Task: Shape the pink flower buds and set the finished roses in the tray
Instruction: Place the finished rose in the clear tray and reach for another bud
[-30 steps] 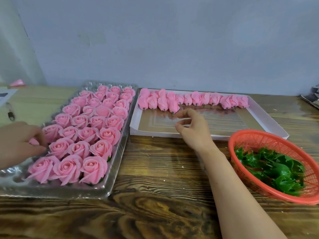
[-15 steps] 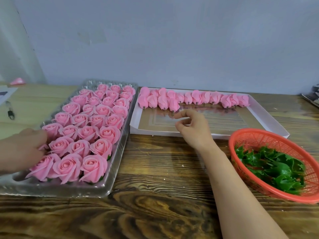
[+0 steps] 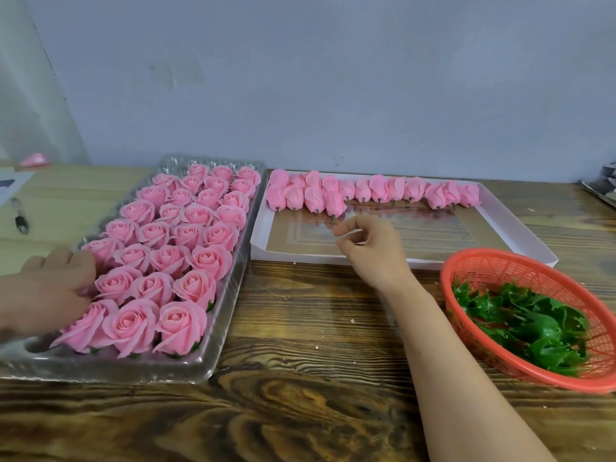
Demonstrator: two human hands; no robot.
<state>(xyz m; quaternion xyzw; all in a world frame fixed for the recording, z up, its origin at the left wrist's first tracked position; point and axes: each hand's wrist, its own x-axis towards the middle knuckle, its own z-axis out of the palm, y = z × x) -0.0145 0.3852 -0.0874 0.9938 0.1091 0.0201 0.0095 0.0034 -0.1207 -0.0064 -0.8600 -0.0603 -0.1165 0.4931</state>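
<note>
A wooden table (image 3: 300, 411) carries everything, and the clear tray (image 3: 213, 345) on its left part serves as the mark for the rest. Just right of the tray, almost touching its far right corner, lies a flat white box (image 3: 520, 235). Further right of the tray, nearer the viewer than the box, stands a red basket (image 3: 493, 251) with green leaves (image 3: 526, 328) in it. The right arm reaches in from the lower right, and the right hand (image 3: 373, 251) hangs over the box's near edge, a little right of the tray; its fingers are loosely curled, index and thumb slightly apart, with nothing between them. The left hand (image 3: 46, 291) lies on the tray's left side, its fingers over the outer column and touching the flowers there; whether it grips one beneath the palm cannot be told. The roses (image 3: 186, 258) fill the tray in rows of four, upright and packed petal to petal, and one bare pocket (image 3: 36, 345) shows at the tray's near left corner, just below the left hand. The buds (image 3: 380, 190) lie in a line along the box's far side, right of the tray's far end; the nearest one sits just beyond the right index fingertip, not touching it. A pen (image 3: 20, 216) lies left of the tray.
</note>
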